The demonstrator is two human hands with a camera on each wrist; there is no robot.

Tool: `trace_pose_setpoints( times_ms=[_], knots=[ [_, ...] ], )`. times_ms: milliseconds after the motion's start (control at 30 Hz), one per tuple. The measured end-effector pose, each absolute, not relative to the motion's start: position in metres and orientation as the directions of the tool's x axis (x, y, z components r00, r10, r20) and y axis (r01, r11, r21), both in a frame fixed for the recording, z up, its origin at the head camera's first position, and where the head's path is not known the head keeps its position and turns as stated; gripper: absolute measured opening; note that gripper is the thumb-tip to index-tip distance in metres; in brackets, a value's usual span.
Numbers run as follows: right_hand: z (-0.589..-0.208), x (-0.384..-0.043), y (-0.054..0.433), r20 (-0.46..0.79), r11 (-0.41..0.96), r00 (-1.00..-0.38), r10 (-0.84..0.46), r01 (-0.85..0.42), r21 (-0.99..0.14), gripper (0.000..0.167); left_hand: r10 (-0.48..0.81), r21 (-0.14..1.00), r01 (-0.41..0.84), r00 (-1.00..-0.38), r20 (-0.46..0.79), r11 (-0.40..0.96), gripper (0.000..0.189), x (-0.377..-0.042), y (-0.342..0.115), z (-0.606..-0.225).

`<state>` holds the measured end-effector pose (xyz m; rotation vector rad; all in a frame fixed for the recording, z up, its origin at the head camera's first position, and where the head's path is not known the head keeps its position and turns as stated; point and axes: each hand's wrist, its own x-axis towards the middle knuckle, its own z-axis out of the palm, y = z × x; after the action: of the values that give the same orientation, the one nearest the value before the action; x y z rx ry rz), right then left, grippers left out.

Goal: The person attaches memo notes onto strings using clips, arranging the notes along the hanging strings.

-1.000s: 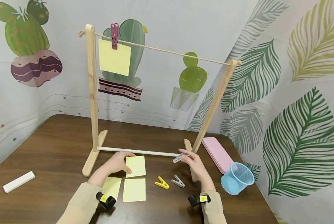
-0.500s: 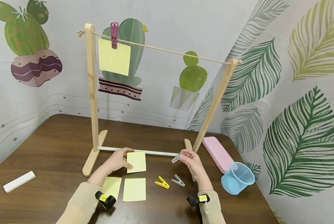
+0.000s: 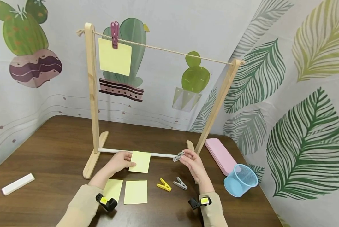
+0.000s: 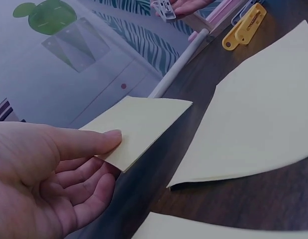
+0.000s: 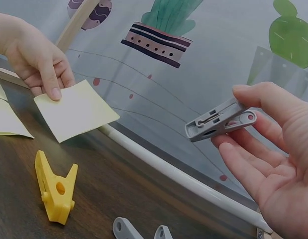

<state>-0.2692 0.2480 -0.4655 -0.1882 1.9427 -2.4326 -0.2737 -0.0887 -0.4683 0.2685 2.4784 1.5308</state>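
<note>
My left hand (image 3: 119, 162) pinches a yellow sticky note (image 3: 140, 162) by its left edge, thumb on the near face; in the left wrist view the note (image 4: 144, 124) is held above the table. My right hand (image 3: 195, 164) grips a grey clothespin (image 3: 178, 156) by its handles, and in the right wrist view the clothespin (image 5: 216, 119) points left toward the note. Two more sticky notes lie near me, one (image 3: 136, 192) in full sight and one (image 3: 114, 188) partly behind the left forearm. A yellow clothespin (image 3: 164, 185) and another grey clothespin (image 3: 180, 183) lie between the hands.
A wooden stand (image 3: 93, 88) carries a rope (image 3: 163, 49), where a purple clothespin (image 3: 115, 35) holds a sticky note (image 3: 114, 58). A white rod (image 3: 161, 155) joins its feet. A pink case (image 3: 220, 156) and blue mesh cup (image 3: 240, 181) are right, a white bar (image 3: 18, 184) left.
The left hand has raised its sticky note off the table and moved slightly right. The right hand has turned the grey clothespin and brought it slightly left and up.
</note>
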Motion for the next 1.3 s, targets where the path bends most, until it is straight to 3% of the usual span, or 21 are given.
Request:
trace_pose_setpoints(
  times_ms=[200,500,933,1100,1300],
  knots=[
    [-0.466,-0.269,0.247,0.103,-0.222,-0.989,-0.106,-0.077,-0.972,0.025,0.252,0.91,0.032,-0.964,-0.081,0.414,0.051,-0.275,-0.091,-0.469],
    [-0.465,-0.269,0.245,0.097,-0.188,-0.989,-0.11,-0.075,-0.979,0.043,0.221,0.93,0.017,-0.973,-0.07,0.367,0.054,-0.274,-0.093,-0.463],
    [-0.466,-0.266,0.239,0.053,-0.185,-0.991,-0.12,-0.03,-0.982,0.037,0.196,0.938,0.013,-0.979,-0.059,0.347,0.05,-0.273,-0.092,-0.462],
    [-0.467,-0.266,0.238,0.048,-0.195,-0.992,-0.12,-0.024,-0.98,0.02,0.19,0.937,0.014,-0.98,-0.057,0.35,0.049,-0.27,-0.09,-0.46],
    [-0.464,-0.265,0.238,0.067,-0.197,-0.989,-0.132,-0.04,-0.98,0.02,0.167,0.922,0.027,-0.985,-0.041,0.386,0.048,-0.271,-0.086,-0.46]
  ],
)
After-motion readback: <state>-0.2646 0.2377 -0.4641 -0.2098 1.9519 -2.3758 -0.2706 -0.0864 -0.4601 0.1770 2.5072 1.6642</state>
